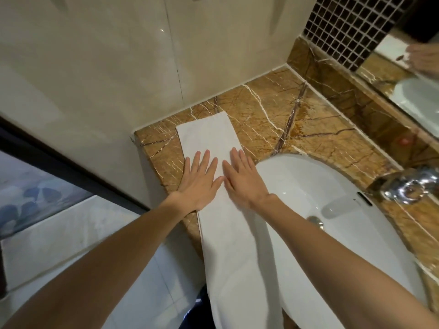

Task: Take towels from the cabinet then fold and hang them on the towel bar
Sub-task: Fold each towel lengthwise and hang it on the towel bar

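Mid-frame, your left hand (199, 182) and right hand (242, 178) press flat, fingers straight, grasping nothing, on the long white towel (228, 233) across the marble counter (280, 119) and sink (332, 186) rim

No legible text — none anywhere

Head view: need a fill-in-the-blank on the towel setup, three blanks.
The left hand and right hand press flat on a towel that is ____ in colour.
Its far end lies on the brown marble ____.
Just right of the right hand is the white ____.
Missing: white; counter; sink.
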A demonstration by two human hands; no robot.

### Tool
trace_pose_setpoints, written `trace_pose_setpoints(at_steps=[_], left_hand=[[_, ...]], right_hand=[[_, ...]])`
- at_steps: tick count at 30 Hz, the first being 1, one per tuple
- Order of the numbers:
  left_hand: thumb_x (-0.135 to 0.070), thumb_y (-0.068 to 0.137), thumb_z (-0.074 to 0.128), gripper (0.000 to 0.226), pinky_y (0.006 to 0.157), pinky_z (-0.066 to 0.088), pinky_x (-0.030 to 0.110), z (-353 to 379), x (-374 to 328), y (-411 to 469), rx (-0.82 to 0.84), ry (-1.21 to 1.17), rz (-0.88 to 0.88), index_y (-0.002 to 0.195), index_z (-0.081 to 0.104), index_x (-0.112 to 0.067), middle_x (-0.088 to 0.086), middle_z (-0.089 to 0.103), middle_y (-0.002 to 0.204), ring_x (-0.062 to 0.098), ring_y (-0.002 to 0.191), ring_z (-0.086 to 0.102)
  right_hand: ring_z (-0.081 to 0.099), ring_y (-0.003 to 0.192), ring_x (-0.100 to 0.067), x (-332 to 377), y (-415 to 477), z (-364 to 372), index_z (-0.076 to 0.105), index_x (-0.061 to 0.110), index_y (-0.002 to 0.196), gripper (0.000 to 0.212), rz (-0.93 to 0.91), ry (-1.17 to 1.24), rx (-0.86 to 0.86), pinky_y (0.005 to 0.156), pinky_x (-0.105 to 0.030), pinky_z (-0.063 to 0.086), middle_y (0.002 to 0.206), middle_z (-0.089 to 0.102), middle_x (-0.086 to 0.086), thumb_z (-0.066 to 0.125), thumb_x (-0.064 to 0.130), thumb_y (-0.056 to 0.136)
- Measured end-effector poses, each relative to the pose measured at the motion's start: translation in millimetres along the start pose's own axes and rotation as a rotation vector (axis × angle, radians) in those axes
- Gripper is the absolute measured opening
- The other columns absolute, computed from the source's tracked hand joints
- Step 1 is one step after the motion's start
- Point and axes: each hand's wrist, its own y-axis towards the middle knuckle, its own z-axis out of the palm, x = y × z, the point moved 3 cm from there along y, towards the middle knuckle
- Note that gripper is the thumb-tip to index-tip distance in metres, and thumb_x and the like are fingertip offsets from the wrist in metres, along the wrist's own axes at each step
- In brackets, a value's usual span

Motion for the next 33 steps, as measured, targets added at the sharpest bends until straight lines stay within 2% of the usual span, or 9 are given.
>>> trace_pose_setpoints(at_steps=[6, 11, 13, 18, 23, 25, 27, 30, 33], left_hand=[[-0.045, 0.100, 0.011, 0.061, 0.114, -0.014, 0.045, 16.9, -22.2, -54.8, 0.017, 0.004, 0.033, 0.152, -0.005, -0.016, 0.012, -0.015, 0.158, 0.032, 0.144, -0.019], [-0.044, 0.101, 0.012, 0.061, 0.117, -0.010, 0.048, 30.8, -43.3, -100.0, 0.026, 0.034, 0.006, 0.151, -0.007, -0.015, 0.015, -0.015, 0.158, 0.034, 0.144, -0.018], [-0.044, 0.101, 0.015, 0.061, 0.118, -0.009, 0.048, 40.6, -53.0, -119.6, 0.039, -0.007, -0.018, 0.151, -0.006, -0.016, 0.015, -0.015, 0.158, 0.034, 0.144, -0.018], [-0.043, 0.101, 0.023, 0.060, 0.117, -0.008, 0.046, 63.3, -73.1, -165.7, -0.034, -0.234, -0.150, 0.152, 0.007, -0.015, 0.017, -0.006, 0.159, 0.035, 0.145, -0.010], [-0.040, 0.100, 0.035, 0.054, 0.116, 0.018, 0.049, 81.4, -89.7, -214.6, -0.125, -0.581, -0.268, 0.150, 0.024, -0.024, 0.016, 0.012, 0.155, 0.037, 0.141, 0.017], [-0.041, 0.099, 0.035, 0.052, 0.114, 0.026, 0.048, 86.6, -95.2, -228.3, -0.123, -0.718, -0.290, 0.149, 0.023, -0.031, 0.012, 0.019, 0.150, 0.036, 0.135, 0.029], [-0.041, 0.100, 0.034, 0.053, 0.111, 0.032, 0.040, 90.0, -102.5, -238.5, -0.114, -0.834, -0.283, 0.150, 0.017, -0.036, 0.008, 0.025, 0.142, 0.027, 0.124, 0.040], [-0.035, 0.101, 0.034, 0.056, 0.096, 0.033, 0.025, 96.3, -104.9, -244.7, -0.100, -0.880, -0.303, 0.150, 0.008, -0.037, 0.006, 0.032, 0.128, 0.015, 0.104, 0.042], [-0.037, 0.099, 0.039, 0.062, 0.103, 0.035, 0.030, 103.8, -97.6, -246.5, -0.141, -0.973, -0.303, 0.150, 0.005, -0.041, 0.001, 0.038, 0.129, 0.016, 0.109, 0.046]], right_hand=[[-0.006, 0.148, -0.033, 16.6, -68.6, 10.9, 0.021, 0.015, 0.151, 0.051, 0.062, 0.086, -0.016, 0.118, -0.042, 0.001, 0.160, 0.000, -0.016, 0.022, 0.035, 0.103], [-0.003, 0.147, -0.037, 32.3, -112.9, 24.4, 0.018, 0.013, 0.152, 0.054, 0.063, 0.064, 0.002, 0.120, -0.049, 0.006, 0.159, 0.000, -0.019, 0.024, 0.033, 0.103], [-0.005, 0.147, -0.037, 36.7, -132.0, 28.6, 0.018, 0.013, 0.152, 0.053, 0.075, 0.077, 0.005, 0.120, -0.047, 0.003, 0.159, -0.002, -0.020, 0.023, 0.033, 0.103], [-0.004, 0.147, -0.038, 44.9, -189.3, 33.1, 0.027, 0.012, 0.148, 0.049, 0.131, 0.231, -0.005, 0.118, -0.046, 0.006, 0.158, -0.002, -0.023, 0.026, 0.032, 0.103], [0.001, 0.146, -0.039, 50.8, -237.6, 42.5, 0.019, 0.011, 0.151, 0.054, 0.164, 0.290, -0.017, 0.116, -0.046, 0.018, 0.157, 0.001, -0.026, 0.033, 0.028, 0.101], [0.002, 0.147, -0.038, 53.1, -250.3, 47.1, 0.016, 0.009, 0.152, 0.056, 0.177, 0.288, -0.009, 0.118, -0.045, 0.018, 0.157, 0.000, -0.026, 0.033, 0.026, 0.101], [0.005, 0.146, -0.038, 56.6, -261.0, 51.3, 0.017, 0.008, 0.151, 0.056, 0.180, 0.273, -0.020, 0.117, -0.045, 0.020, 0.157, 0.003, -0.027, 0.034, 0.025, 0.101], [0.010, 0.145, -0.040, 62.5, -275.1, 57.3, 0.022, 0.008, 0.149, 0.053, 0.190, 0.236, -0.032, 0.114, -0.047, 0.022, 0.156, 0.009, -0.028, 0.036, 0.024, 0.100], [0.023, 0.138, -0.042, 68.9, -288.8, 59.7, 0.030, 0.008, 0.144, 0.047, 0.229, 0.235, -0.041, 0.109, -0.051, 0.030, 0.152, 0.020, -0.028, 0.036, 0.023, 0.099]])
